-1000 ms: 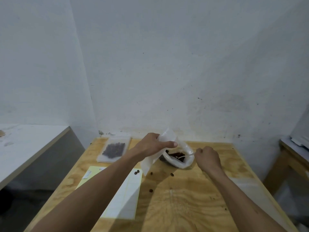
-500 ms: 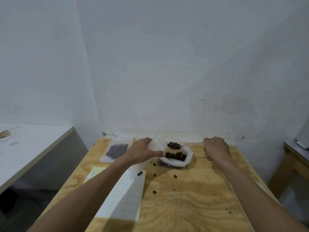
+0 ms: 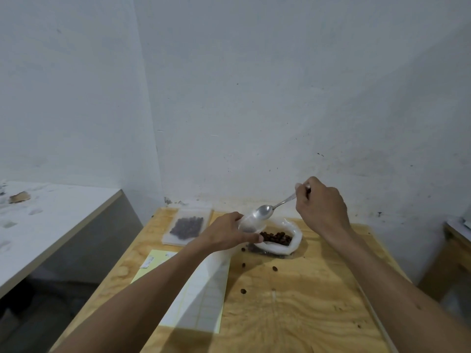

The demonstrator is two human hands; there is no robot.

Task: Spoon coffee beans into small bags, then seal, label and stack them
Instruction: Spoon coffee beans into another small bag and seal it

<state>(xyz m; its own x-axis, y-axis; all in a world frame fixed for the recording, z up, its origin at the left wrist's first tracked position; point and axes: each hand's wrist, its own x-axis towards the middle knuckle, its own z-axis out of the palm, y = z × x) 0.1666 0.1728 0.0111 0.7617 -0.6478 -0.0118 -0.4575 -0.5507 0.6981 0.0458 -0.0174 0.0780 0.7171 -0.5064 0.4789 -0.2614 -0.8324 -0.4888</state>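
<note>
We are working at a plywood table [image 3: 293, 301] pushed against a white wall [image 3: 280, 98], and we are using the open white sack of coffee beans [image 3: 285, 238], near the table's far edge, as our landmark. To the left of the sack and nearer to us, a sheet of white labels [image 3: 204, 296] on yellow backing is lying flat on the table. Farther left of the sack, by the wall, a filled small bag [image 3: 187, 226] is resting flat with dark beans showing through it.

Our left hand [image 3: 226, 236] is gripping an empty clear small bag [image 3: 251, 222] just left of the sack, fingers curled around it, its mouth turned up. Our right hand [image 3: 322, 207] is hovering above and behind the sack, fingers closed around the handle of a metal spoon [image 3: 266, 210]. The spoon's bowl is sitting at the mouth of the clear bag; we cannot tell whether any beans are in the bowl or whether it is touching the plastic.

Several loose beans [image 3: 274, 268] are lying scattered on the table in front of the sack, on the side nearer us.
</note>
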